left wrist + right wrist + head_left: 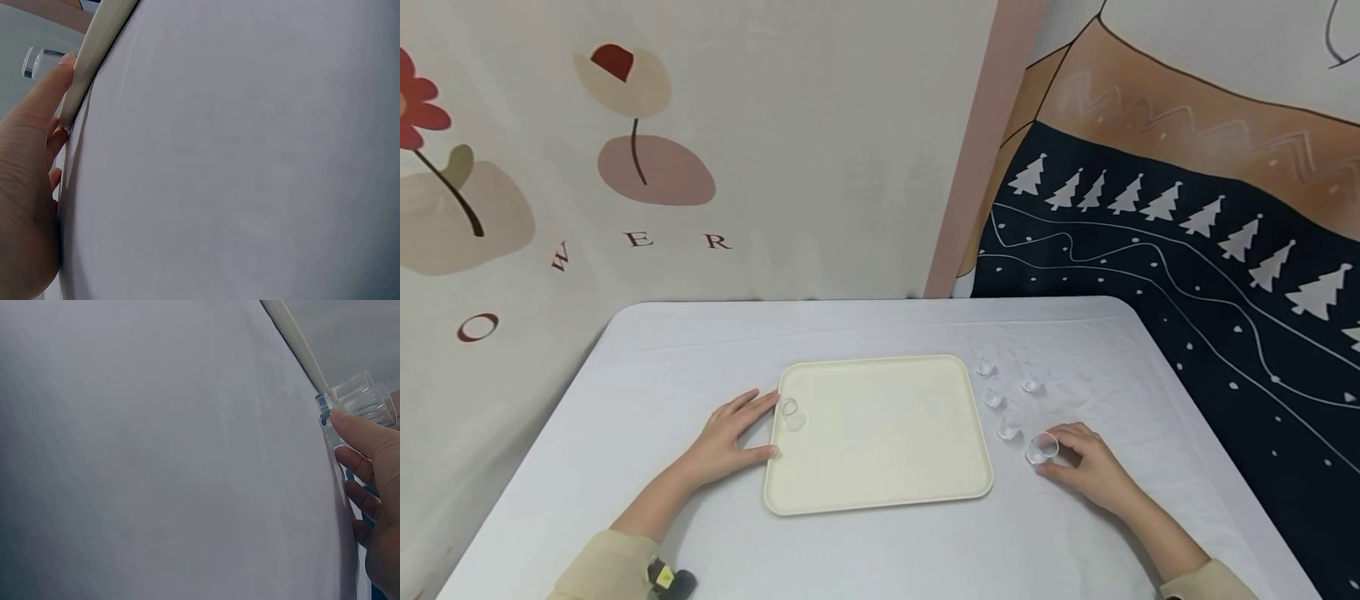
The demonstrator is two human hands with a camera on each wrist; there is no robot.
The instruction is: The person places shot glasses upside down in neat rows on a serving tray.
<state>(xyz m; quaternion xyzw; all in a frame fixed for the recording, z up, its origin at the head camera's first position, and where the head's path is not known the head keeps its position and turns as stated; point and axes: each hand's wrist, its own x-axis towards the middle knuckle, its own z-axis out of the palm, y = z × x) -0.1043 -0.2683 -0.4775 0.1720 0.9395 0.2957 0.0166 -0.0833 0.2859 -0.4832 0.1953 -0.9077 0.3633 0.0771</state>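
A cream rectangular tray (880, 433) lies on the white-covered table. My left hand (730, 437) touches its left edge with spread fingers and thumb, also seen from the side in the left wrist view. One small clear glass (789, 407) stands on the tray near its upper left corner. To the right of the tray, my right hand (1090, 471) pinches another small clear glass (1042, 448) between thumb and fingers. In the right wrist view the thumb lies against the held glass (378, 406), with a second glass (353, 385) behind it. Whether the held glass touches the cloth, I cannot tell.
Several more clear glasses (1009, 430) are grouped between the tray's right edge and my right hand. White cloth (880, 554) covers the table. Behind it hang a flower-printed curtain (820, 167) and a dark fabric with white trees (1150, 242).
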